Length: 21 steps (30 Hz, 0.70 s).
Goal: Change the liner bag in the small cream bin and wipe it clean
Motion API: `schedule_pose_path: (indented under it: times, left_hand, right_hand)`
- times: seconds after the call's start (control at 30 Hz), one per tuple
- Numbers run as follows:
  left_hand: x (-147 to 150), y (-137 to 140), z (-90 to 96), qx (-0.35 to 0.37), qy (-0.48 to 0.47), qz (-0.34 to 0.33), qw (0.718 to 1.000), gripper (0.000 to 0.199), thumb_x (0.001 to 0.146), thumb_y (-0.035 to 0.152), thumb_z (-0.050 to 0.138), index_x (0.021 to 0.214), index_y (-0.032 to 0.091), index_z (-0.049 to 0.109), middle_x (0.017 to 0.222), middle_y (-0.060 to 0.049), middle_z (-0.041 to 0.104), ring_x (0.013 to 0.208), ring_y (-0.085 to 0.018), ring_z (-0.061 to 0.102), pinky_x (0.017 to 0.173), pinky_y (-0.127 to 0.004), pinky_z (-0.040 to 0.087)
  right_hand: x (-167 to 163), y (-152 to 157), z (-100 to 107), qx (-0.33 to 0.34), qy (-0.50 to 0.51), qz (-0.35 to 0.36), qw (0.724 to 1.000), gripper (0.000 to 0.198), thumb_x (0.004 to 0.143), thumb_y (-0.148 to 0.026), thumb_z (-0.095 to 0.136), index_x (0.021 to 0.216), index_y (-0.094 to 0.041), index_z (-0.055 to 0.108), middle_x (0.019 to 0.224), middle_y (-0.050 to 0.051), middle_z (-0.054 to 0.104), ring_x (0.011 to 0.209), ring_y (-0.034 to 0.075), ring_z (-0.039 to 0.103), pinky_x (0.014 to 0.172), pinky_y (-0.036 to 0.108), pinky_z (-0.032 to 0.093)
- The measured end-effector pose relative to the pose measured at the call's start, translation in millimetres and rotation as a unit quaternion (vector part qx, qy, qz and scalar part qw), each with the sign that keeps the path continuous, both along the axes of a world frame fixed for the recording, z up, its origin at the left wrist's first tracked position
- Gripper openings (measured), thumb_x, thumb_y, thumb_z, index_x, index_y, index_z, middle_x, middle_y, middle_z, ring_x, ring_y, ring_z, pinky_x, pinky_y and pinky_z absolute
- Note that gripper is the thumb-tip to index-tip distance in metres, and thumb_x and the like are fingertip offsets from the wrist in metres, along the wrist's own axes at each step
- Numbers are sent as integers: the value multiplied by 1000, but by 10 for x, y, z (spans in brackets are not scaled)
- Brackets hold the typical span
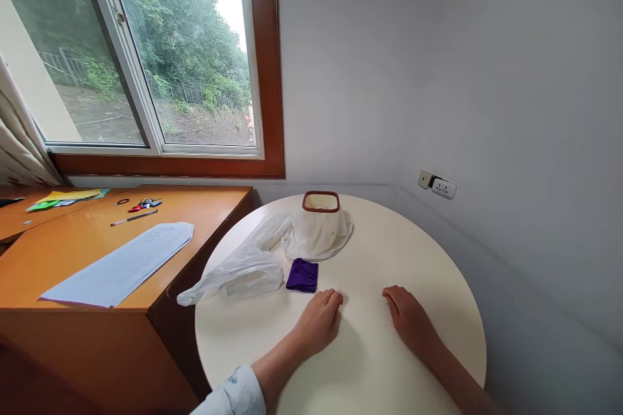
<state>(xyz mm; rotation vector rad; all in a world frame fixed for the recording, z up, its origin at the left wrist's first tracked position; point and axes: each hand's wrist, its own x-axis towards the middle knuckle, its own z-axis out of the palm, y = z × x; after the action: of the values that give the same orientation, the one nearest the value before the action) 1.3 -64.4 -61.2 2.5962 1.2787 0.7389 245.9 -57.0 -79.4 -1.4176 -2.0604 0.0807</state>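
Wall: smooth, matte and pale grey, meeting in a plain corner.
Window: flat glass in pale frames, edged with glossy red-brown boards.
Wooden worktop: orange-brown, with a faint sheen and straight edges, to the left.
Round worktop: cream, smooth, its rim a clean curve.
Curtain: beige cloth hanging in soft folds.
Plastic bag: thin, whitish, see-through film, crumpled and stretched out over the left part of the round worktop, one end reaching past its edge.
Container: pale-walled, with a brown rim shaped as a rounded rectangle; creased, thin white material spread around its foot.
Paper sheets: white, flat, layered in a long shape on the wooden worktop.
Hands: the left hand and right hand were well apart, fingers loosely bent; whether the fingertips were pressed together could not be told.
Purple cloth: soft, matte, folded into a rough square, lying on the round worktop just beyond the left hand and near the plastic bag.
Socket: hard, white, rectangular, slightly tilted.
Pen: slim and straight, lying on the wooden worktop.
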Motion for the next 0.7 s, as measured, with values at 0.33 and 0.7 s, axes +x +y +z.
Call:
schedule_pose_path:
  times: [0.33, 0.7]
  left_hand:
    - [-5, 12, 41, -53, -53, 12, 997, 24, 78, 7, 34, 89, 19, 51, 86, -6, 58, 78, -18, 54, 70, -29, 44]
    - [-30, 56, 48, -88, -154, 31, 984, 23, 83, 11, 32, 85, 20, 52, 86, -7, 57, 75, -17, 55, 67, -29, 45]
  right_hand:
    - [23, 28, -80, -15, 6, 6, 1000, 21, 90, -21, 33, 90, -23, 54, 86, 6, 60, 77, 20, 57, 71, 38, 48]
    - [5, 21, -46, -38, 7, 18, 999, 20, 89, -23, 34, 90, -24, 54, 87, 7, 61, 77, 21, 57, 69, 39, 49]
